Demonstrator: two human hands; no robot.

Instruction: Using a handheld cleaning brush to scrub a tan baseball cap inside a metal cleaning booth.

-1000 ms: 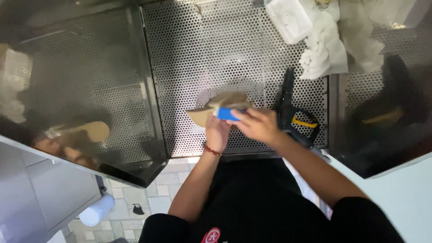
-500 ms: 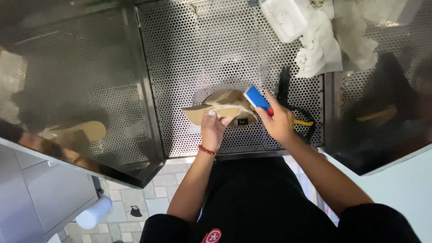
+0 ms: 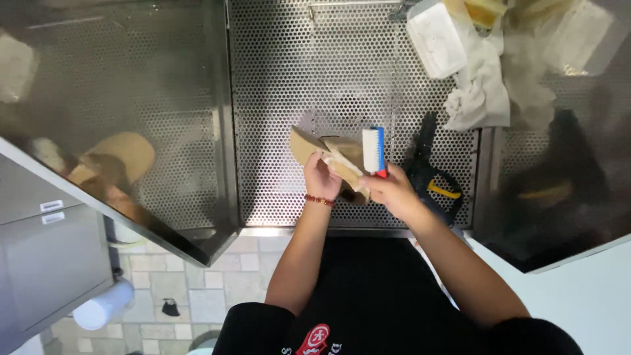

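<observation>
My left hand [image 3: 320,176] grips a tan shoe [image 3: 328,158], holding it above the perforated metal work surface [image 3: 315,79]. A red bead bracelet sits on that wrist. My right hand [image 3: 390,190] holds a brush [image 3: 374,150] with a blue back and white bristles, raised upright just right of the shoe. The two hands are close together, near the front edge of the surface.
A black tool with a yellow band [image 3: 430,181] lies right of my hands. A white tray [image 3: 436,38] and a crumpled white cloth [image 3: 478,92] sit at the back right. Shiny steel side panels [image 3: 118,118] flank the surface; tiled floor [image 3: 197,289] shows below left.
The brush was lying across the shoe a second ago. My right hand has lifted it off to the right and turned it upright. The left hand still holds the shoe.
</observation>
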